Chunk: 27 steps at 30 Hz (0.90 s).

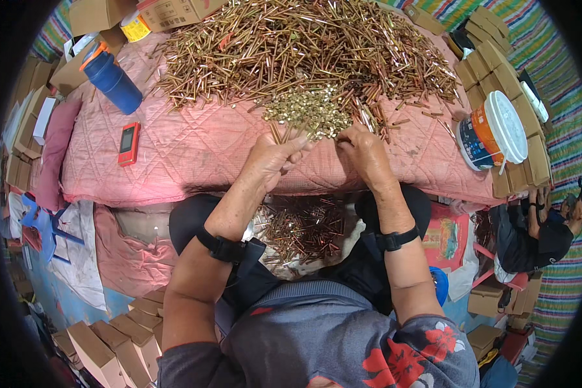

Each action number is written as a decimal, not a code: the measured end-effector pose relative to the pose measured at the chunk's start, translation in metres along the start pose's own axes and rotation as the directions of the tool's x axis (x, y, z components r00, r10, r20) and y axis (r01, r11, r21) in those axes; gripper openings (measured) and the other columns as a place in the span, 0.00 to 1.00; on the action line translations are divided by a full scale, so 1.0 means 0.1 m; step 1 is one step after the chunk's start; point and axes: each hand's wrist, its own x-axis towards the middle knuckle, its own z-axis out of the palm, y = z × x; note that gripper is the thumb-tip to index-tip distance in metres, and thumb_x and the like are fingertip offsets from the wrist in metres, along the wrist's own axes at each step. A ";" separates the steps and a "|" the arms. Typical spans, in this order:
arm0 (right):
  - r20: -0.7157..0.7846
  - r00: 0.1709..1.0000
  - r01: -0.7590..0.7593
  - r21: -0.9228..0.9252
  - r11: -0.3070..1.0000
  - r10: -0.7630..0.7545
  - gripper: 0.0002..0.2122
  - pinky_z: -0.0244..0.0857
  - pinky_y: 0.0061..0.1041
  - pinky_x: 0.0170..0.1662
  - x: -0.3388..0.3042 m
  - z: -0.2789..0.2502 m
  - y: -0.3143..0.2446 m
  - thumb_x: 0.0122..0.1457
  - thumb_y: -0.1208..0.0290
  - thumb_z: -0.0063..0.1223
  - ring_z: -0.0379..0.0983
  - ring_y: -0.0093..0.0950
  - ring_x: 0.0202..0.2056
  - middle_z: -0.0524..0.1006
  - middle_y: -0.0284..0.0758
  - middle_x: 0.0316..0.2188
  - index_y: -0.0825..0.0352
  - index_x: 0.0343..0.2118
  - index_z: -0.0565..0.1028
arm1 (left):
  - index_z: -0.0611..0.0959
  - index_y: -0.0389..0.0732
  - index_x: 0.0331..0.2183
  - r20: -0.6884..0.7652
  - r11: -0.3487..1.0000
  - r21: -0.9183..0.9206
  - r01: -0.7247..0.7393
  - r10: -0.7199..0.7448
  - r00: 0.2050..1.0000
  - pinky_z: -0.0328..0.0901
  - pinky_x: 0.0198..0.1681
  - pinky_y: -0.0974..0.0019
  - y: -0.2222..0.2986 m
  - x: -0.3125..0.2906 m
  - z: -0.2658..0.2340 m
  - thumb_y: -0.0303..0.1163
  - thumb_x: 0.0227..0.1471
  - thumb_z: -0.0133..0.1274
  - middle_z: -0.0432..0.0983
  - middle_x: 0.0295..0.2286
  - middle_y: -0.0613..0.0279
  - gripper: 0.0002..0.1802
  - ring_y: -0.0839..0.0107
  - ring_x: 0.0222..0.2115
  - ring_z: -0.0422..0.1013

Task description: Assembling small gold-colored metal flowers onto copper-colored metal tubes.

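Observation:
My left hand [271,158] is closed round a few thin gold-brown tubes [276,133], whose ends stick up past the thumb. Close by on the right, my right hand [366,154] has its fingers pinched together at the near edge of a heap of small shiny gold pieces [309,111]. What those fingertips hold, if anything, is too small to make out. Behind both hands spreads a big pile of thin gold-brown tubes [304,48], lying loose in all directions on a pink quilted cover [200,145].
More tubes [304,229] lie below, between my knees. A blue tumbler [112,81] and a red handheld device [129,143] are at the left. A white-lidded bucket [491,132] stands at the right beside stacked cartons [482,68]. Another person [543,226] sits at the far right.

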 end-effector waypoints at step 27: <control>0.200 0.947 -0.307 0.786 0.536 0.249 0.03 0.67 0.14 0.30 0.00 0.00 -0.05 0.57 0.79 0.53 0.73 0.17 0.27 0.76 0.29 0.27 0.70 0.34 0.74 | 0.78 0.34 0.33 0.116 0.982 0.187 0.012 -0.034 0.993 0.51 0.12 0.83 0.04 -0.09 0.12 0.27 0.52 0.55 0.76 0.23 0.63 0.07 0.86 0.15 0.62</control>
